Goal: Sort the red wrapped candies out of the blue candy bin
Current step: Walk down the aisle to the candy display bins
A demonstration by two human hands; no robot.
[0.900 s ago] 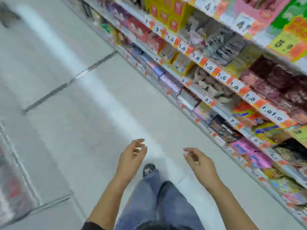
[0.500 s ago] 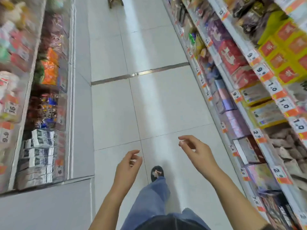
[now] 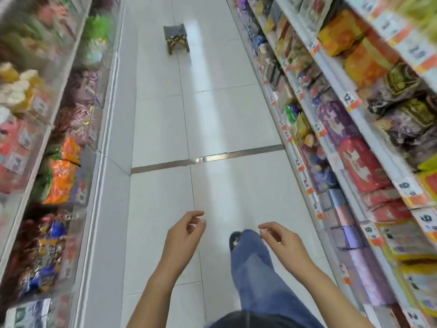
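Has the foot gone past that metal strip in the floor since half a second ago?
No. The foot remains on the near side of the metal strip. The camera tilted up the aisle, so a stool now shows.

Under your feet the floor [image 3: 212,119] is glossy white tile, smooth enough to carry a long streak of reflected light. A brushed metal strip [image 3: 205,159] crosses it between tiles. Your trouser leg [image 3: 253,268] is matt blue denim cloth. On your right the shelves [image 3: 331,74] hold shiny plastic and foil packets behind paper price tags [image 3: 406,187]. On your left the bins [image 3: 78,129] have clear, glossy plastic fronts. The small stool [image 3: 176,39] ahead looks wooden-legged with a cloth seat.
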